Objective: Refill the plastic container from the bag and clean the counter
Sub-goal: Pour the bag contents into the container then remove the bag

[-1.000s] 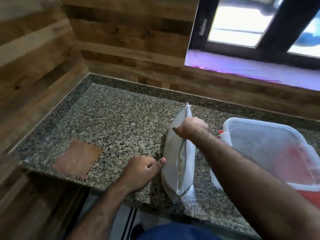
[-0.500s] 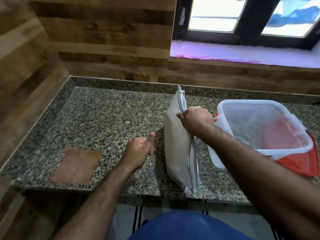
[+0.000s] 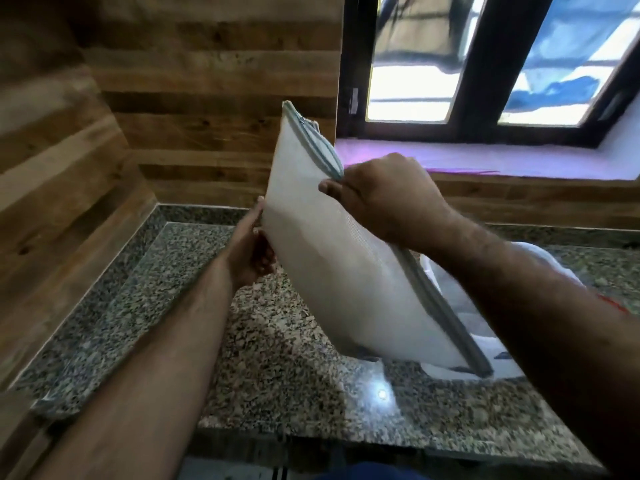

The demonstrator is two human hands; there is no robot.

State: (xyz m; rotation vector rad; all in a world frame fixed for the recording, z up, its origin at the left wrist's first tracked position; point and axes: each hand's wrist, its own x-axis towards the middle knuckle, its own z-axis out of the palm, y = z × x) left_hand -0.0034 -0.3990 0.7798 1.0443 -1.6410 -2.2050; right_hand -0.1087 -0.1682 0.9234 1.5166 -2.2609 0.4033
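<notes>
- The bag, white with a grey zip edge, is held up above the worktop, tilted so that its top corner points up and away and its lower corner hangs low on the right.
- The right hand is curled round the bag's zip edge about midway along it, thumb on the near face.
- The left hand is at the bag's left edge, palm toward it and thumb along the edge; the fingers are hidden behind the bag, so the grip cannot be told for certain, though it seems to hold the bag.
- The container, clear plastic, stands on the worktop at the right, mostly hidden behind the bag and the right forearm; a bit of red shows at its far side.
- The bag's lower corner hangs in front of the container; whether they touch cannot be told.
- Behind are a wood-panelled wall and a window.
</notes>
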